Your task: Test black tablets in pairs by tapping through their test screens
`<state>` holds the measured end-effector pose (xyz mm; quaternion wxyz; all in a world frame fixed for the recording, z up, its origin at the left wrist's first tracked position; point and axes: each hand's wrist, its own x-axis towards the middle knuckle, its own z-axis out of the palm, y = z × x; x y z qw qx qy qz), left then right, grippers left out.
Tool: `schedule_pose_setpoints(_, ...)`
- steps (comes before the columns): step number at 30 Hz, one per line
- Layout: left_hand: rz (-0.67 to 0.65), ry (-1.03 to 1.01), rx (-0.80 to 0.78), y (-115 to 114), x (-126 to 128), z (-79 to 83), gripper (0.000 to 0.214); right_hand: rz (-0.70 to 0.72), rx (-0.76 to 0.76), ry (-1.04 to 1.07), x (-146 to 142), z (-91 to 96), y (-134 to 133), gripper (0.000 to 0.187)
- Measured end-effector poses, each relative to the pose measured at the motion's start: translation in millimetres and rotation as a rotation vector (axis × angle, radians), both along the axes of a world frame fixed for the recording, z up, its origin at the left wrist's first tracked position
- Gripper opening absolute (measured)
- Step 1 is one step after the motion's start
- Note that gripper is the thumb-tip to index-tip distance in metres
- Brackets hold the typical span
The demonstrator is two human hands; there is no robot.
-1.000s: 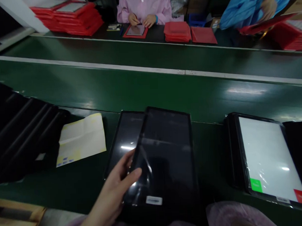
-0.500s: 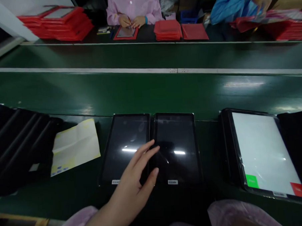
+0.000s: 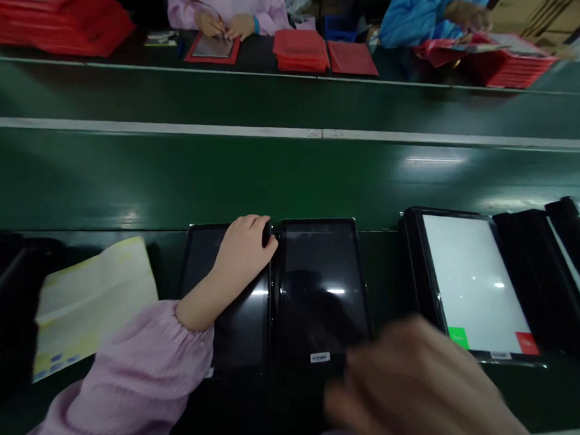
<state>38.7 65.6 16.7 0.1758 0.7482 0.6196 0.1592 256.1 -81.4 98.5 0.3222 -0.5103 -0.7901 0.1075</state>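
Note:
Two dark-screened tablets lie side by side on the green bench, the left tablet point(image 3: 244, 335) and the right tablet point(image 3: 322, 286). My left hand point(image 3: 246, 245) rests over the upper part of the left tablet. Its fingers curl down at the far right corner, with the thumb bent along the right edge; the fingertips are partly hidden. Low in the view, my right hand point(image 3: 412, 379) is smeared by motion, close to the near right corner of the right tablet. What its fingers do does not show.
To the right, a tablet with a lit white screen point(image 3: 475, 280) lies on a dark stack, with more black devices point(image 3: 537, 271) beside it. A creased paper sheet point(image 3: 101, 296) lies left. Across the bench, two people handle items near red pouches point(image 3: 302, 50).
My left hand has moved forward from between the tablets to the left tablet's far corner, its fingers now curled. My right hand has come into view. The camera has turned right.

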Motion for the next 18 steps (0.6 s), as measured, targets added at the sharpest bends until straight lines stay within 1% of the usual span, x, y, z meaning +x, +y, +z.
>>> schedule_pose_setpoints(2, 0.009, 0.014, 0.021, -1, 0, 0.0, 0.048, -0.159, -0.040, 0.007, 10, -21.9, 26, 0.015)
schedule_pose_setpoints(3, 0.011, 0.027, 0.034, -1, 0, -0.5, 0.048, -0.266, -0.059, 0.024, 17, -35.1, 38, 0.020)
schedule_pose_setpoints(5, 0.013, 0.058, 0.056, -1, 1, -1.6, 0.050, -0.461, -0.082, 0.072, 32, -62.6, 56, 0.039)
schedule_pose_setpoints(6, 0.013, 0.069, 0.062, -1, 2, -1.9, 0.050, -0.515, -0.084, 0.097, 39, -75.0, 62, 0.048)
schedule_pose_setpoints(8, 0.014, 0.077, 0.062, 0, 3, -2.2, 0.051, -0.541, -0.128, 0.133, 49, -93.2, 70, 0.056)
schedule_pose_setpoints(10, 0.016, 0.078, 0.056, 1, 2, -2.4, 0.050, -0.509, -0.198, 0.162, 55, -100.9, 73, 0.056)
schedule_pose_setpoints(12, 0.017, 0.072, 0.051, 1, 1, -3.5, 0.049, -0.477, -0.243, 0.197, 56, -101.0, 75, 0.053)
schedule_pose_setpoints(15, 0.028, 0.038, 0.057, 0, -1, -6.8, 0.049, -0.478, -0.244, 0.241, 53, -97.5, 77, 0.050)
schedule_pose_setpoints(18, 0.040, -0.019, 0.042, -3, -2, -8.4, 0.055, -0.490, -0.223, 0.241, 50, -96.7, 78, 0.048)
